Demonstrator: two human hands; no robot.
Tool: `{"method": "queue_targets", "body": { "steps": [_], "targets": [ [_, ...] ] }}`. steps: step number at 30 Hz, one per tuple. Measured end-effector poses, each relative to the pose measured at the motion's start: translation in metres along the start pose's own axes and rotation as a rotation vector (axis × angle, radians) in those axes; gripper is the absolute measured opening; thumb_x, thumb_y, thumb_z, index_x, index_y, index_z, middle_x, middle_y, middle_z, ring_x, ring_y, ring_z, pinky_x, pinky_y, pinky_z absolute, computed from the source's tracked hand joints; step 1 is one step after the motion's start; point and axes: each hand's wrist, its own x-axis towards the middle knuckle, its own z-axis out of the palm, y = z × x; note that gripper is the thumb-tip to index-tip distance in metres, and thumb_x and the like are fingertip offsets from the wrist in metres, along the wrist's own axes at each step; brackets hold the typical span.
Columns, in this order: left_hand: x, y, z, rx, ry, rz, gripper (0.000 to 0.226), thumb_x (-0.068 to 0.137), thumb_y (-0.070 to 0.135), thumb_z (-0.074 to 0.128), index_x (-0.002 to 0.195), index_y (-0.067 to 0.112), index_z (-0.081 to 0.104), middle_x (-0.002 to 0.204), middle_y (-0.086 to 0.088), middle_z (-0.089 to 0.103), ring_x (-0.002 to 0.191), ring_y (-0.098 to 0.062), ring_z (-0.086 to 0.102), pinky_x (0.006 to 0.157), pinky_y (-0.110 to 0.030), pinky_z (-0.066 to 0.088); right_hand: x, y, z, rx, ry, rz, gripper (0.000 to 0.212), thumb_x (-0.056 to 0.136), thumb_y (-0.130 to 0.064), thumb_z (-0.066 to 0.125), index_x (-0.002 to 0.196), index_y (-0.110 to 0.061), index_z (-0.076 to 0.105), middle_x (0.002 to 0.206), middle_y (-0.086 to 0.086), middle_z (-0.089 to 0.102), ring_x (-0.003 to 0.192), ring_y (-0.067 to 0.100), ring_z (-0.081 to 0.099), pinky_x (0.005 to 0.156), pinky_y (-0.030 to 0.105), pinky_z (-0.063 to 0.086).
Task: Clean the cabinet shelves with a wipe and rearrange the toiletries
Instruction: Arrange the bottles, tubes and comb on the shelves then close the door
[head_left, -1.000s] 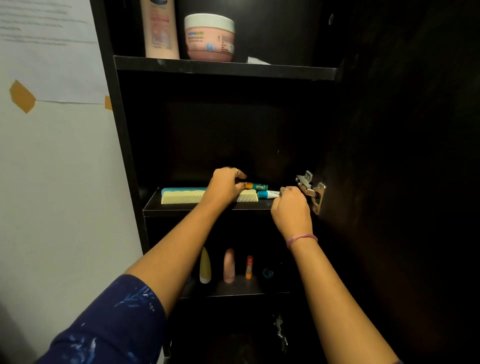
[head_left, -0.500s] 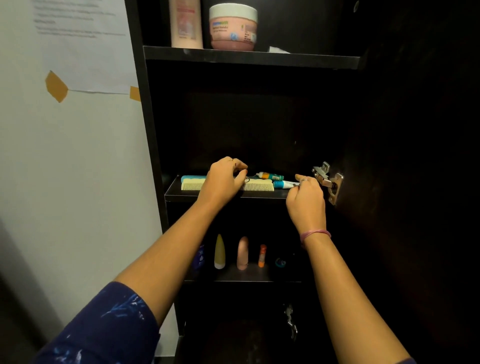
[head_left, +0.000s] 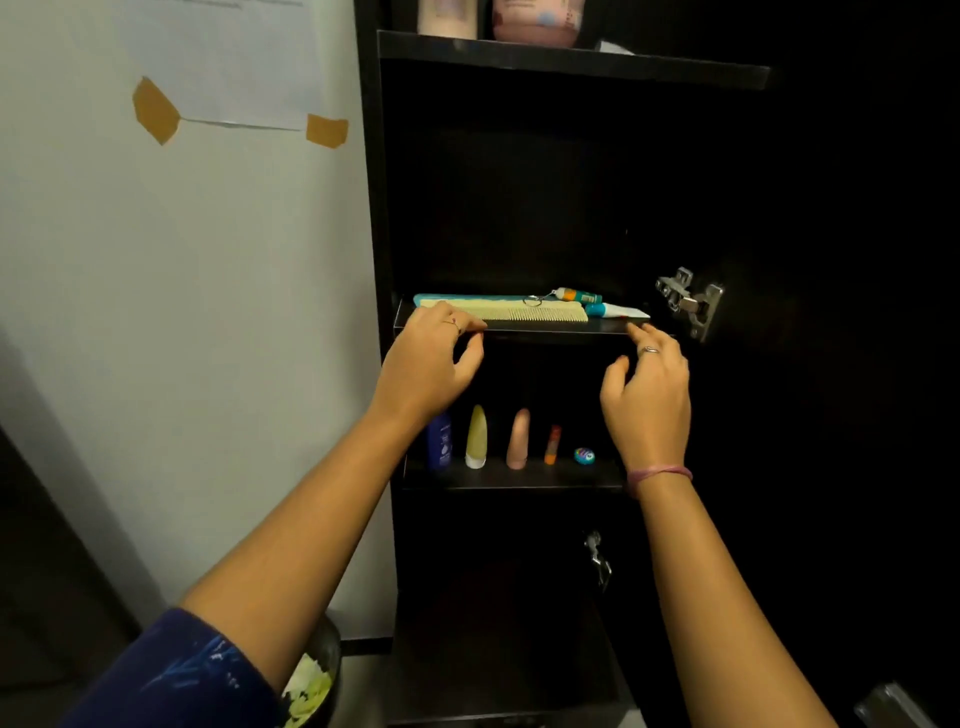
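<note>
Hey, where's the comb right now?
The comb lies flat on the middle shelf, front left, beside the left hand, with small tubes to its right.

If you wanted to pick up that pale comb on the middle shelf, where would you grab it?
Probably the comb at its bare right half, from the front and above, pinching across its width. It lies flat and lengthwise at the shelf's front edge, teeth forward; the left hand covers its left end.
</note>
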Motion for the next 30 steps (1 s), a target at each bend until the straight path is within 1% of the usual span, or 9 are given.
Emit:
{"method": "queue_targets", "body": {
  "steps": [7, 12, 17, 19, 22, 24, 27, 28, 30],
  "targets": [
    [-0.075, -0.026, -0.055, -0.057, -0.051, 0.041, 0.02, 0.089, 0.018, 0.056, 0.106, 0.013, 0.066, 0.101, -0.004, 0.062, 0.096, -0.017, 0.053, 0.077, -0.02, 0.039, -0.091, -0.02, -0.043, -0.172, 0.061, 0.044, 0.039, 0.09, -0.016, 0.051, 0.128, -0.011, 0.052, 0.133, 0.008, 0.05, 0.127, 0.024, 0.044, 0.106, 0.04, 0.039],
    [-0.127, -0.041, -0.081, -0.082, -0.101, 0.02, 0.019, 0.088, 0.017, 0.057, 0.104, 0.012, 0.067, 0.098, -0.006, 0.063, 0.093, -0.024, 0.057, 0.079, -0.03, 0.045, -0.156, -0.014, -0.091, -0.227, 0.235, 0.151, 0.05, 0.088, -0.019, 0.053, 0.136, -0.012, 0.042, 0.139, 0.011, 0.043, 0.13, 0.028, 0.04, 0.107, 0.045, 0.036],
    [-0.169, -0.035, -0.09, -0.153, -0.17, -0.038, 0.019, 0.089, 0.018, 0.056, 0.104, 0.012, 0.067, 0.097, -0.004, 0.066, 0.092, -0.019, 0.058, 0.077, -0.024, 0.043, -0.186, 0.004, -0.145, -0.183, 0.412, 0.28, 0.062, 0.087, -0.023, 0.054, 0.143, -0.007, 0.03, 0.148, 0.017, 0.029, 0.137, 0.034, 0.028, 0.114, 0.045, 0.024],
    [-0.181, -0.031, -0.09, -0.168, -0.195, -0.054, 0.019, 0.09, 0.019, 0.055, 0.104, 0.013, 0.066, 0.096, -0.002, 0.066, 0.091, -0.017, 0.058, 0.076, -0.023, 0.042, -0.189, 0.01, -0.165, -0.168, 0.499, 0.343, 0.066, 0.087, -0.025, 0.053, 0.144, -0.006, 0.027, 0.15, 0.017, 0.021, 0.137, 0.033, 0.025, 0.116, 0.033, 0.019],
    [-0.192, -0.023, -0.09, -0.191, -0.221, -0.088, 0.02, 0.091, 0.019, 0.054, 0.105, 0.013, 0.066, 0.097, -0.002, 0.066, 0.092, -0.016, 0.058, 0.076, -0.024, 0.044, -0.189, 0.025, -0.188, -0.06, 0.572, 0.411, 0.069, 0.087, -0.02, 0.054, 0.144, 0.001, 0.022, 0.149, 0.021, 0.016, 0.135, 0.031, 0.029, 0.104, 0.0, 0.011],
    [-0.196, -0.016, -0.091, -0.212, -0.225, -0.114, 0.02, 0.091, 0.019, 0.054, 0.105, 0.013, 0.066, 0.097, -0.002, 0.066, 0.091, -0.016, 0.06, 0.077, -0.025, 0.047, -0.186, 0.039, -0.198, 0.031, 0.466, 0.506, 0.069, 0.09, -0.02, 0.053, 0.146, 0.0, 0.017, 0.15, 0.02, 0.018, 0.134, 0.03, 0.034, 0.106, 0.009, 0.02],
    [-0.201, -0.005, -0.093, -0.242, -0.237, -0.139, 0.02, 0.091, 0.018, 0.054, 0.106, 0.013, 0.066, 0.097, -0.002, 0.065, 0.091, -0.016, 0.06, 0.077, -0.027, 0.05, -0.183, 0.054, -0.204, 0.005, 0.284, 0.604, 0.064, 0.094, -0.024, 0.048, 0.148, -0.007, 0.017, 0.146, 0.016, 0.035, 0.131, 0.035, 0.038, 0.111, 0.046, 0.029],
    [-0.202, -0.002, -0.094, -0.247, -0.239, -0.144, 0.02, 0.091, 0.018, 0.053, 0.106, 0.013, 0.066, 0.097, -0.002, 0.065, 0.091, -0.015, 0.06, 0.077, -0.027, 0.05, -0.183, 0.054, -0.204, -0.002, 0.282, 0.604, 0.061, 0.095, -0.025, 0.047, 0.147, -0.007, 0.021, 0.144, 0.016, 0.04, 0.13, 0.035, 0.04, 0.11, 0.049, 0.03],
    [-0.206, 0.0, -0.094, -0.255, -0.24, -0.162, 0.021, 0.091, 0.018, 0.054, 0.107, 0.013, 0.066, 0.098, -0.003, 0.066, 0.09, -0.015, 0.061, 0.076, -0.025, 0.05, -0.183, 0.052, -0.203, 0.014, 0.328, 0.591, 0.054, 0.096, -0.024, 0.045, 0.143, -0.003, 0.029, 0.141, 0.018, 0.041, 0.129, 0.034, 0.041, 0.109, 0.038, 0.03]
  ]
}}
